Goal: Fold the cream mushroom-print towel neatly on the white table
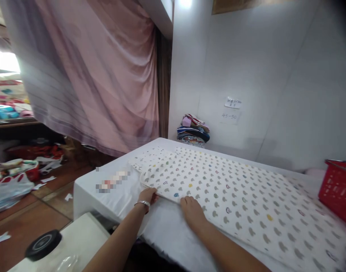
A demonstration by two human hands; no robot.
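A long white fabric piece (218,189), printed with grey mushroom-like shapes and a few coloured ones, lies spread on a white-covered table (116,200). At its near left edge, my left hand (148,197), with a bracelet at the wrist, pinches the rim between thumb and fingers. My right hand (193,212) rests on the near edge a little to the right. Its fingers lie together on top of the cloth, and the thumb is hidden. Beyond the left hand, the cloth's far left corner lies flat with smaller print.
A red plastic basket (338,192) stands at the table's right end. Folded fabrics (193,130) are stacked by the wall. At bottom left is a white machine with a black wheel (44,244). A pink curtain (110,75) hangs at left, with bags and scraps on the floor.
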